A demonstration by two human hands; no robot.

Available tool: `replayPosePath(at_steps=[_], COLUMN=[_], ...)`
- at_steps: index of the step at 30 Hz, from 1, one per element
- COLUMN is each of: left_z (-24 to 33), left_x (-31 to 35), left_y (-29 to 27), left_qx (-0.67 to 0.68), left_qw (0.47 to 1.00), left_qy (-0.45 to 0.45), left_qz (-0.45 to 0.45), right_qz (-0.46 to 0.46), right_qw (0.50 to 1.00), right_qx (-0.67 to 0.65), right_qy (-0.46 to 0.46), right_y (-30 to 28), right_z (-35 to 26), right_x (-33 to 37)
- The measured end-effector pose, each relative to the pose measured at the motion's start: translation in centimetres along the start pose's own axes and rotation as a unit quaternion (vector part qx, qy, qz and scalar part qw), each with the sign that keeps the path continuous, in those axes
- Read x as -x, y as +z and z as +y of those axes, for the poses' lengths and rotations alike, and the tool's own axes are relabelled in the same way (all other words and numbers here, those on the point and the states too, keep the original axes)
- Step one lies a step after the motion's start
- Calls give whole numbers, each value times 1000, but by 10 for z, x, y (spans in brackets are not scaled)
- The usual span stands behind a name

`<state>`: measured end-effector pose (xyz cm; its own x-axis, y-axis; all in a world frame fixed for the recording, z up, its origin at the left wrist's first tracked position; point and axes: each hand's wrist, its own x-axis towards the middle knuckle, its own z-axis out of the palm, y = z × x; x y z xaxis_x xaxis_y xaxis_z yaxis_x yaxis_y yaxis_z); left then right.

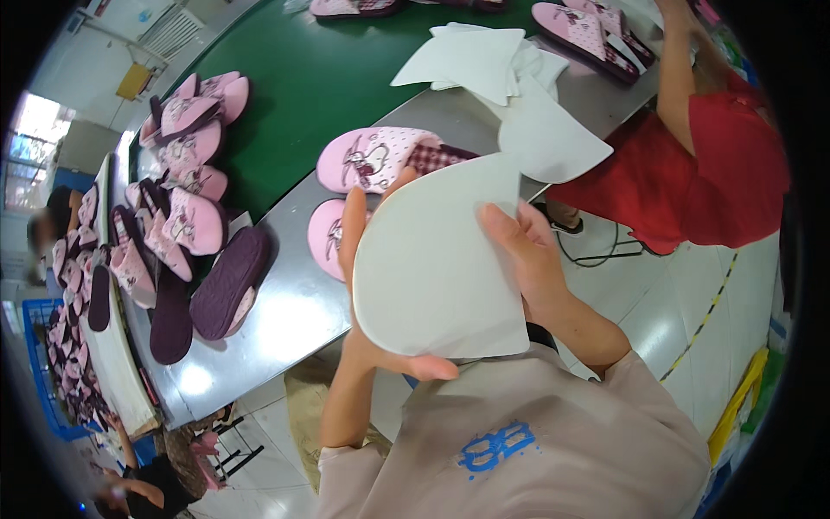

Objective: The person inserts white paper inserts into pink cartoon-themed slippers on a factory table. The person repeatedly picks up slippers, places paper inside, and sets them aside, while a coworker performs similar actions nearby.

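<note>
Left hand (370, 349) and right hand (537, 270) grip a white sheet (432, 268) between them, mid-frame, its long axis roughly upright.

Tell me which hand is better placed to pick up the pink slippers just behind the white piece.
Probably the left hand: its fingers appear beside the pink slippers, while the right hand is across the white piece. Both hands hold that piece, so the left would need to let go first.
</note>
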<state>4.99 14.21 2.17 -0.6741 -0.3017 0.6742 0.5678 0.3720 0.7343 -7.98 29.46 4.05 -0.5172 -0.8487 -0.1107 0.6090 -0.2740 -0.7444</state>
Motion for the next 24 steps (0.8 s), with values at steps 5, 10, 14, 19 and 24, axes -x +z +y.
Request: replayPosePath(at_steps=[5,10,14,19,24], left_z=[-1,-19,45,51,52], left_x=[13,112,29,18,6], left_y=[8,-29,-11,-28,-22], left_qx=[-16,-88,154,-14,-196], left_qw=[996,985,898,917,900], left_qy=[38,-145,-266,-260,-251], left_qz=[83,37,316,302,297], right_qz=[6,-12,7,-64,-133], right_qw=[985,993,955,903,777], right_qx=[-108,61,240,351,496], right_qy=[137,96,-174,-238,-363], right_y=[15,8,-16,13,39], right_z=[10,19,20,-17,5], right_x=[-3,0,-14,-14,-1])
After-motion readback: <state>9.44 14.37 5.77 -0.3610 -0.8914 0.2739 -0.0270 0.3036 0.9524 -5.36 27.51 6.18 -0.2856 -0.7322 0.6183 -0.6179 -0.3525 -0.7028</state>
